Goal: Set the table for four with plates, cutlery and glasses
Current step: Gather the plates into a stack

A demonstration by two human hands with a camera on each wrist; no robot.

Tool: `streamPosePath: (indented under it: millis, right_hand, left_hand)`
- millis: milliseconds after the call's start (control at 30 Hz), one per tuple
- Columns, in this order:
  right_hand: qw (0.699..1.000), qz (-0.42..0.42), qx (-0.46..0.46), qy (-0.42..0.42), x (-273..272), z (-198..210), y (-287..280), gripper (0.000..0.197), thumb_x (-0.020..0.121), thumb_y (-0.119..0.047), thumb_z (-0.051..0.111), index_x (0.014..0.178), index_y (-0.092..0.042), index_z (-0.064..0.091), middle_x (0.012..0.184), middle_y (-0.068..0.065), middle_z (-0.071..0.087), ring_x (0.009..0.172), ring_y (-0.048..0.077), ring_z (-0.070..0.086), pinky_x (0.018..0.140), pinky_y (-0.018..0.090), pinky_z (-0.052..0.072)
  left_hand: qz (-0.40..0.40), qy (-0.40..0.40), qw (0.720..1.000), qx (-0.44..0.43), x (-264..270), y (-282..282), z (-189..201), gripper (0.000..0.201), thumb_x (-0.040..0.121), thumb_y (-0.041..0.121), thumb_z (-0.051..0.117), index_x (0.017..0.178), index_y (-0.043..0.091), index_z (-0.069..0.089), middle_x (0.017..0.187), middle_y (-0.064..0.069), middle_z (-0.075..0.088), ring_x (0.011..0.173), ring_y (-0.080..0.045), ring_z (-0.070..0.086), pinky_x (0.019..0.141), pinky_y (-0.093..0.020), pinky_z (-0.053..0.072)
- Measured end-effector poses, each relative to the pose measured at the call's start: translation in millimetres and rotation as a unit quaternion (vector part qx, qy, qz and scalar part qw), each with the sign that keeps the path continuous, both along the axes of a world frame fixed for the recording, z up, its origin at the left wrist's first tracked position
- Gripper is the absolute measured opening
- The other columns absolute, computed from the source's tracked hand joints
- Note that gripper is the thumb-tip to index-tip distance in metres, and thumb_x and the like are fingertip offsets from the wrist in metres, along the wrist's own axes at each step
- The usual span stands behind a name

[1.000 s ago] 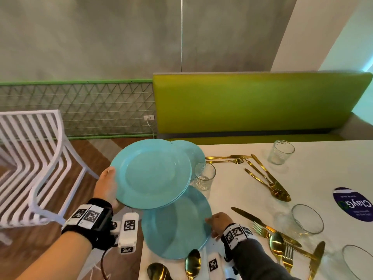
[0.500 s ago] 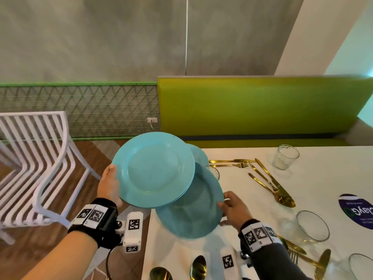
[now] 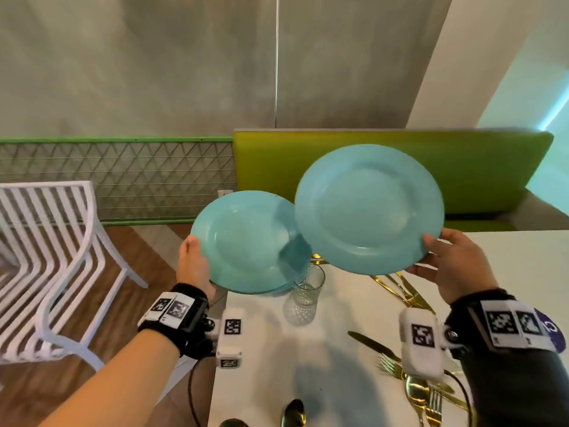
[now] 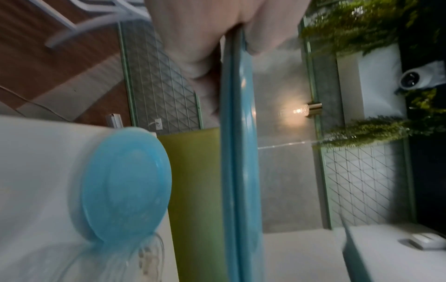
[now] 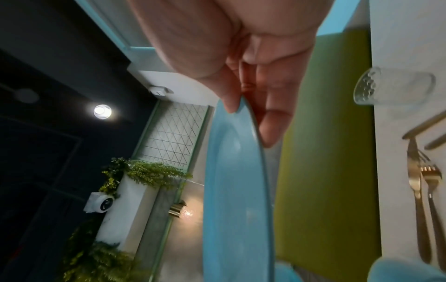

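Note:
My left hand [image 3: 197,263] grips a small stack of light blue plates [image 3: 246,241] by the left rim, thumb on top, over the table's left edge. In the left wrist view the stack [image 4: 239,171] shows two rims edge-on. My right hand [image 3: 431,257] pinches a single blue plate [image 3: 369,208] at its right rim, raised and tilted above the table. The right wrist view shows the thumb on top of this plate [image 5: 236,190] and fingers beneath. Another blue plate [image 4: 125,183] lies on the table's far corner. A clear glass [image 3: 308,288] stands under the held plates.
Gold cutlery [image 3: 403,291] lies on the white table [image 3: 508,260], with more forks and spoons [image 3: 428,399] near my right wrist. A second glass [image 5: 395,87] stands farther along. A green bench [image 3: 480,167] runs behind the table and a white slatted chair [image 3: 46,241] stands on the left.
My right hand has lifted the single plate off the table's near corner and carried it up and to the right. The left hand keeps hold of its stack.

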State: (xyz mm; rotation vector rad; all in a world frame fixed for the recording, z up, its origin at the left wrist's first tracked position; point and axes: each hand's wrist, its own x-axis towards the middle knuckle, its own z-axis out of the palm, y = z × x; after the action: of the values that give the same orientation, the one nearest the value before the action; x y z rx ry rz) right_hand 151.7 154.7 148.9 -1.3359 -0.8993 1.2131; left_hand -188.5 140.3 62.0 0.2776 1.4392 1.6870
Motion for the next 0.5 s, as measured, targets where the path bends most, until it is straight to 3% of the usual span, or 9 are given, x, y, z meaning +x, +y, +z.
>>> streamPosePath:
  millis: [133,233,367,500]
  right_hand:
    - [0.996,0.069,-0.059,0.002,-24.1,-13.0,15.6,0.009,0.097,-0.004,0.043,0.099,-0.009,0.05,0.081,0.009,0.059,0.063,0.025,0.057,0.042,0.027,0.053]
    - [0.991,0.099,-0.086,-0.006,-35.0,-27.5,23.4,0.012,0.096,-0.004,0.044,0.09,-0.01,0.053,0.082,0.01,0.06,0.063,0.024,0.058,0.04,0.025,0.052]
    - [0.992,0.091,-0.09,-0.009,-39.3,-34.6,30.0,0.011,0.095,-0.005,0.048,0.091,-0.011,0.057,0.083,0.01,0.062,0.067,0.024,0.06,0.044,0.025,0.052]
    - [0.995,0.044,-0.081,-0.048,-38.9,-39.5,37.3,0.019,0.095,-0.019,0.05,0.111,-0.018,0.059,0.099,0.01,0.062,0.081,0.026,0.057,0.057,0.03,0.049]
  left_hand:
    - [-0.056,-0.006,0.998,-0.009,31.0,10.3,6.8,0.041,0.095,0.047,0.033,0.133,0.033,0.041,0.126,-0.006,0.056,0.111,-0.031,0.057,0.097,-0.055,0.045]
    - [-0.073,-0.013,0.997,0.003,48.7,17.6,11.9,0.041,0.097,0.047,0.032,0.134,0.032,0.04,0.126,-0.004,0.055,0.108,-0.028,0.058,0.093,-0.048,0.048]
    - [-0.095,-0.027,0.995,0.011,66.8,24.8,20.1,0.041,0.098,0.047,0.027,0.134,0.03,0.04,0.117,-0.001,0.057,0.096,-0.023,0.06,0.082,-0.037,0.051]
    - [-0.111,-0.039,0.993,0.01,79.5,32.2,14.8,0.048,0.097,0.052,0.024,0.14,0.034,0.034,0.131,0.002,0.055,0.117,-0.025,0.056,0.1,-0.047,0.045]
